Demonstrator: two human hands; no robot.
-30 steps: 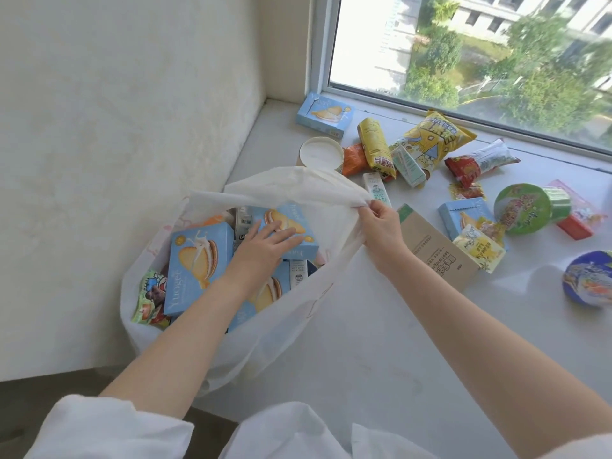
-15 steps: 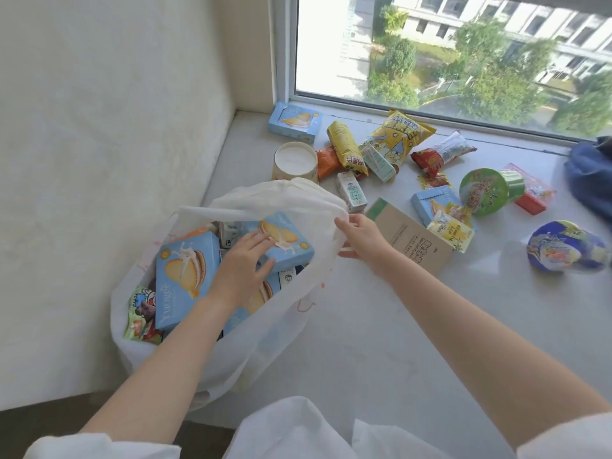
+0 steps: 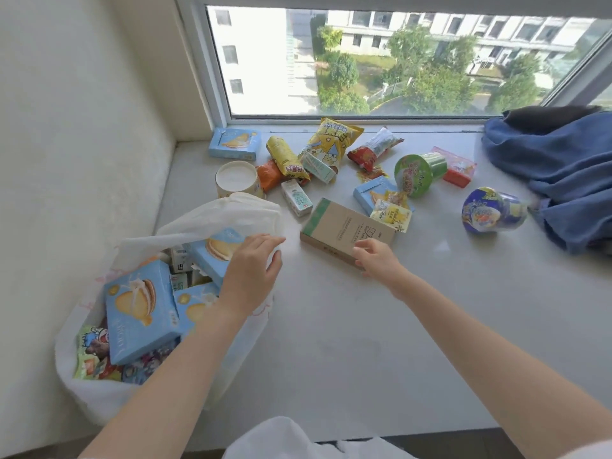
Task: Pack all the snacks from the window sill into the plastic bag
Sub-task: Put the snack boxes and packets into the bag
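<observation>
A white plastic bag [image 3: 231, 210] stands open at the sill's left end, holding several blue pie boxes [image 3: 142, 309] and small packets. My left hand [image 3: 251, 273] grips the bag's right rim between thumb and fingers. My right hand [image 3: 377, 260] touches the near edge of a brown cardboard box [image 3: 344, 226] with loosely curled fingers. On the sill behind lie a blue box [image 3: 233, 144], a white tub [image 3: 236, 175], a small milk carton [image 3: 296, 202], yellow packets [image 3: 331, 140], a red packet [image 3: 374, 149], a green cup [image 3: 419, 172] and a blue bowl [image 3: 490, 210].
A blue cloth bundle [image 3: 563, 173] lies on the sill at the far right. The wall [image 3: 82, 144] closes the left side and the window [image 3: 381, 61] the back. The grey sill [image 3: 364, 342] shows bare between my arms, with its front edge below.
My right hand let go of the bag's rim and moved right to the brown box. My left hand came off the boxes inside the bag and took hold of its right rim.
</observation>
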